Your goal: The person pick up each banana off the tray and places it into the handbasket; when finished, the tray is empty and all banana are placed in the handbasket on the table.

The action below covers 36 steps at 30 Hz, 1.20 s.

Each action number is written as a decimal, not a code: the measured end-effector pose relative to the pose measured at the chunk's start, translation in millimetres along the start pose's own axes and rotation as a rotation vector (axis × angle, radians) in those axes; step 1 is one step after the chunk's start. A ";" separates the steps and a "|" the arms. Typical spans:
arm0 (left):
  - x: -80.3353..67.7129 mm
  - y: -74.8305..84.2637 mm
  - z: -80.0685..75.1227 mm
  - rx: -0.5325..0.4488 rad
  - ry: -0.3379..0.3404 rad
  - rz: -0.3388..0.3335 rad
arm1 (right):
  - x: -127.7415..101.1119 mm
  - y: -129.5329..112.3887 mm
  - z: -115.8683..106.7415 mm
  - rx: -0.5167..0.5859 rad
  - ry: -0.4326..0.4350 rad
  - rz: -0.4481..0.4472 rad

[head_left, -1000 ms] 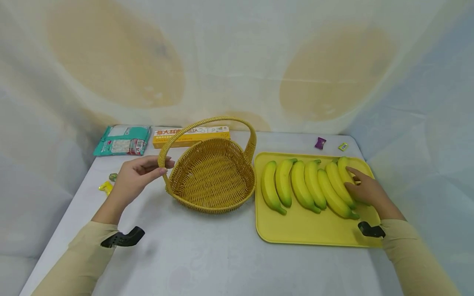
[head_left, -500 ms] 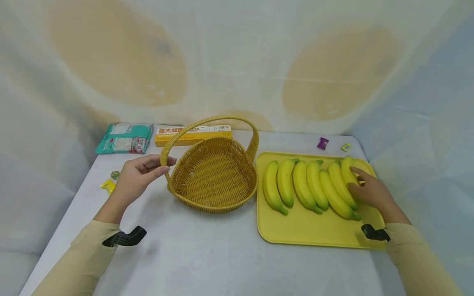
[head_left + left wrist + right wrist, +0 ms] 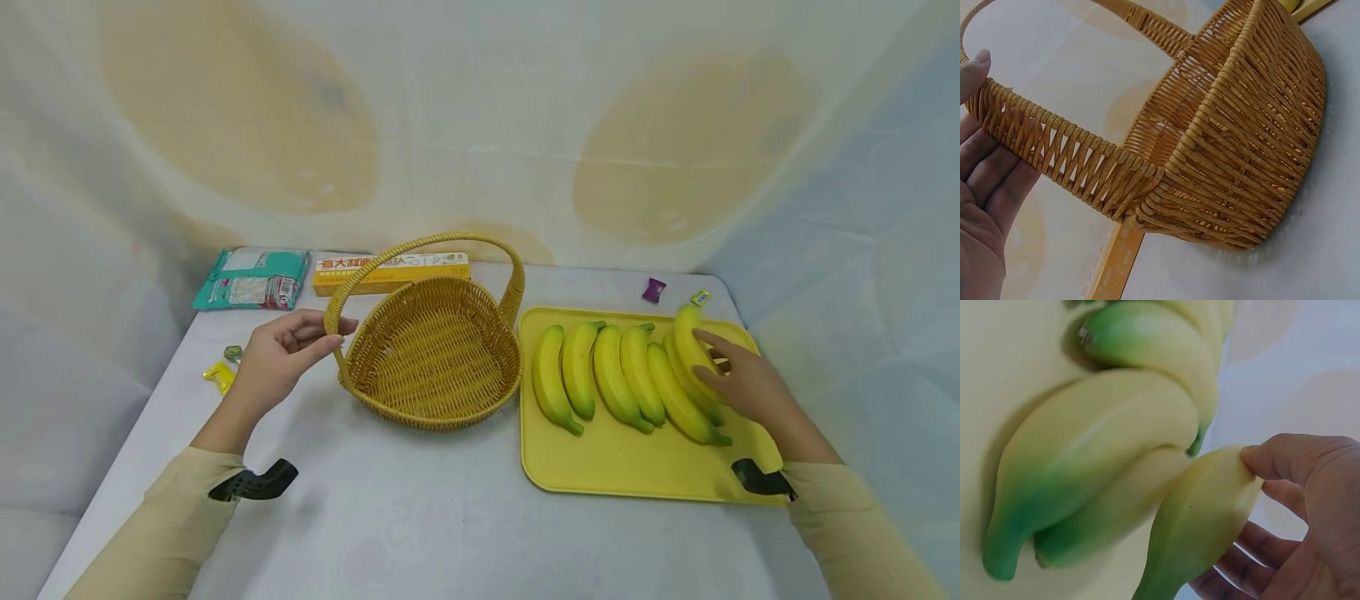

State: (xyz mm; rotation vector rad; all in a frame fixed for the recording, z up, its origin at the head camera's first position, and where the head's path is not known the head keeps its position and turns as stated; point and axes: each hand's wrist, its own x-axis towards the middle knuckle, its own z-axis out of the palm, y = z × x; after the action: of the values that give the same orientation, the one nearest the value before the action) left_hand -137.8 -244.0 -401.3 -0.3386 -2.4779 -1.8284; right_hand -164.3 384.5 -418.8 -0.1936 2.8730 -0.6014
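My left hand (image 3: pixel 273 360) pinches the left side of the arched handle (image 3: pixel 1063 150) of a yellow-brown wicker basket (image 3: pixel 435 367). The basket stands on the table with nothing inside it. At the right, my right hand (image 3: pixel 750 385) grips a yellow banana (image 3: pixel 687 335) with green ends. Thumb and fingers hold this banana (image 3: pixel 1207 512) near its upper end in the right wrist view. It is raised and overlaps the neighbouring banana. Several more bananas (image 3: pixel 553 375) lie side by side on a yellow tray (image 3: pixel 630 471).
Behind the basket lies a pasta box (image 3: pixel 352 283), beside a teal packet (image 3: pixel 255 279) at the back left. Small wrapped candies lie near the left arm, one of them yellow (image 3: pixel 219 377). A purple candy (image 3: pixel 653 290) and a yellow-green one (image 3: pixel 701 297) sit behind the tray.
My right hand has lifted the rightmost banana off the tray and shifted it slightly left, over its neighbour. The left hand keeps its hold on the handle.
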 end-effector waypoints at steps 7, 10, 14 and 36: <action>-0.5 0.6 0.8 -0.007 0.000 -0.006 | -4.6 -27.7 1.4 0.032 -0.043 -0.050; -0.8 0.9 0.5 -0.007 -0.003 -0.001 | -7.5 -42.3 1.0 0.035 -0.059 -0.078; -1.0 1.7 0.3 0.008 -0.003 -0.005 | -11.9 -62.3 -0.6 0.045 -0.081 -0.112; -0.5 2.1 -0.7 -0.026 -0.020 0.007 | -2.7 -182.2 -0.5 0.071 -0.253 -0.437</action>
State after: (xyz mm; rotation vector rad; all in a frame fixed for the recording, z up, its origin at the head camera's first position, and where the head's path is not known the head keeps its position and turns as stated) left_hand -137.0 -244.1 -399.3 -0.3680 -2.4642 -1.8657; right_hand -146.0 219.6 -343.4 -0.8369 2.5668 -0.6917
